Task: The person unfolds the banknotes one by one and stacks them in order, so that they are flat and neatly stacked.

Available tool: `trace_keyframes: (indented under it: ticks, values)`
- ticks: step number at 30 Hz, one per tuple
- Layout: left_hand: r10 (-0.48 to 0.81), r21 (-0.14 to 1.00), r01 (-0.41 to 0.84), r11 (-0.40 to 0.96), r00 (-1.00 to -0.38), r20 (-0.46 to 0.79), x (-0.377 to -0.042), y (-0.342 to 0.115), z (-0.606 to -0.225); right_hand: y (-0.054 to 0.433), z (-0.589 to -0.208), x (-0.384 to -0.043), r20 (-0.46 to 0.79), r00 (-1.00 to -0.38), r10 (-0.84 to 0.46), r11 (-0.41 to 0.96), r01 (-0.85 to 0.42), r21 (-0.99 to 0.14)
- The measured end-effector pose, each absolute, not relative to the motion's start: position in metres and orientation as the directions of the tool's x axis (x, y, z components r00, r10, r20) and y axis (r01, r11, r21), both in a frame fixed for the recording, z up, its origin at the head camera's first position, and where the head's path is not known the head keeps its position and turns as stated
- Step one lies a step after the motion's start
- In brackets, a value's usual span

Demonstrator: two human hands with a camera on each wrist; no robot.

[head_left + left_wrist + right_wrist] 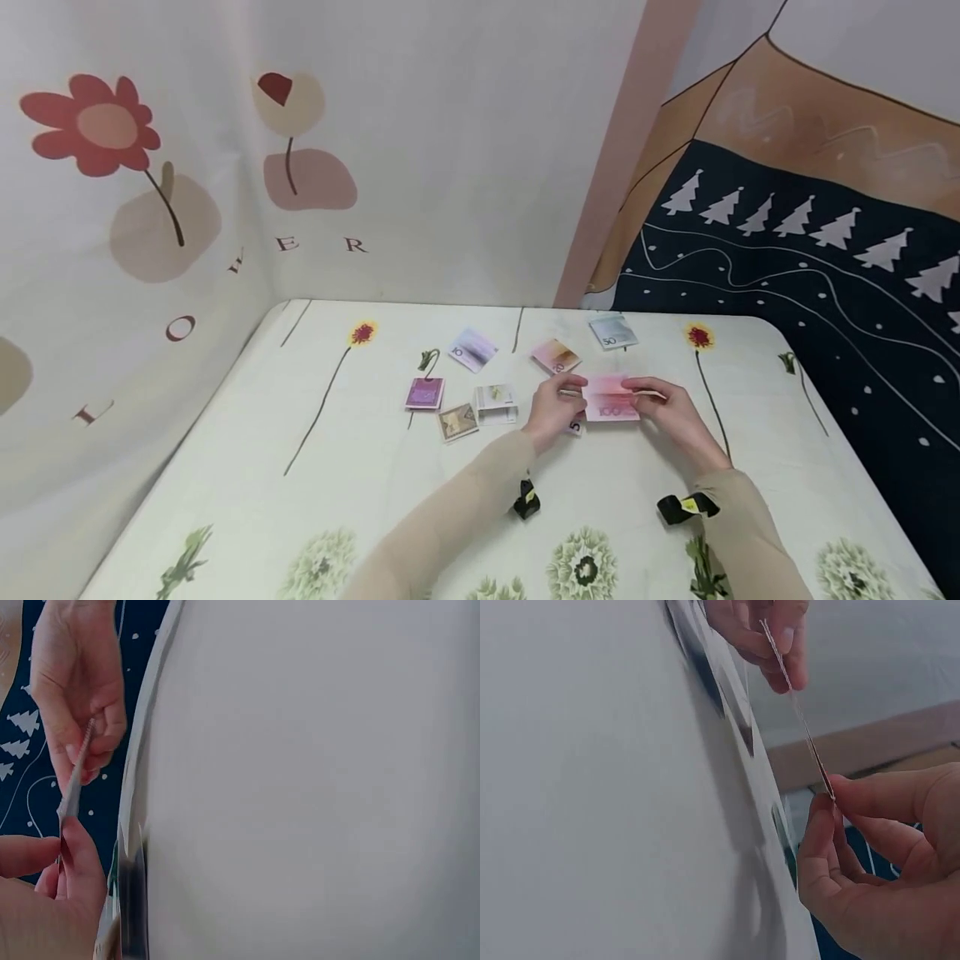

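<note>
A pink banknote [607, 404] marked 100 is stretched between both hands above the table. My left hand [553, 410] pinches its left edge between thumb and fingers, and my right hand [671, 410] pinches the right edge. Seen nearly edge-on in the left wrist view, the note [73, 791] is thin; in the right wrist view the note [804, 720] seems to have more than one layer. A note marked 5 [574, 427] lies partly hidden beside the left hand. Just beyond the hands is an orange-brown note [557, 356] marked 20.
More notes lie on the flower-patterned tablecloth [360, 475]: a bluish 10 [473, 349], a greenish 50 [612, 332], a purple one [425, 394], a brown one [457, 422] and a pale folded one [495, 397]. Patterned curtains [450, 167] hang behind the table.
</note>
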State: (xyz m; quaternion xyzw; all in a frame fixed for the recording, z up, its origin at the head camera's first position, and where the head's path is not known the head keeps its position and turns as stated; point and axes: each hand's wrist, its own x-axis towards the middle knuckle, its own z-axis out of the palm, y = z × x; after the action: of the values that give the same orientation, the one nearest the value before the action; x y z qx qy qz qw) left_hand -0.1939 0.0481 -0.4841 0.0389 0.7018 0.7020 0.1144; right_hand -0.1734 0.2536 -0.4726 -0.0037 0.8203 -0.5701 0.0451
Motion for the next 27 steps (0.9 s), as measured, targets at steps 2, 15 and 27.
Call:
trace_keyframes:
  ticks: [2,15,27]
  values:
    - [0.231,0.994,-0.109,-0.008,-0.967,-0.104,-0.192,0.043,-0.485,0.250,-0.473,-0.171,-0.062,-0.996,-0.060,0.339,0.038,-0.940]
    - [0.246,0.994,-0.108,-0.020,-0.964,-0.100,-0.187,0.021,-0.488,0.227,-0.473,-0.158,0.029,-0.997,-0.076,0.365,-0.054,-0.930]
    - [0.252,0.998,-0.061,-0.014,-0.966,-0.056,-0.179,0.006,-0.484,0.201,-0.468,-0.151,0.232,-0.970,-0.064,0.573,-0.227,-0.788]
